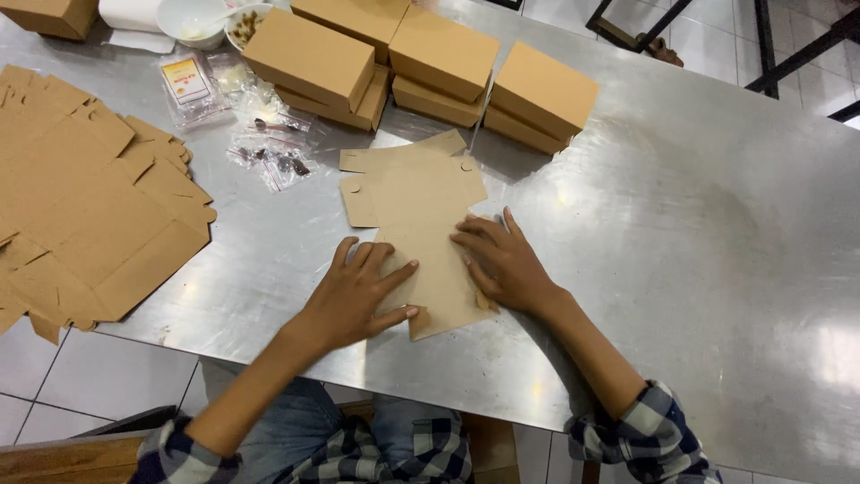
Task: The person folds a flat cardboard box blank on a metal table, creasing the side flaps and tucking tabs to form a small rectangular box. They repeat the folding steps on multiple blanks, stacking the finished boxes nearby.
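Observation:
A flat brown cardboard box blank (pixel 421 211) lies on the steel table (pixel 699 233) in front of me. My left hand (pixel 354 291) presses flat on its lower left part, fingers spread. On the blank's lower right edge rests my right hand (pixel 504 263), fingers apart and pushing down. Neither hand grips anything; both lie palm down on the card.
A pile of flat box blanks (pixel 85 206) lies at the left. Several folded brown boxes (pixel 430 63) are stacked at the back. Small clear plastic packets (pixel 260 134), white bowls (pixel 193 20) and a paper roll sit at the back left. The table's near edge is close to my body.

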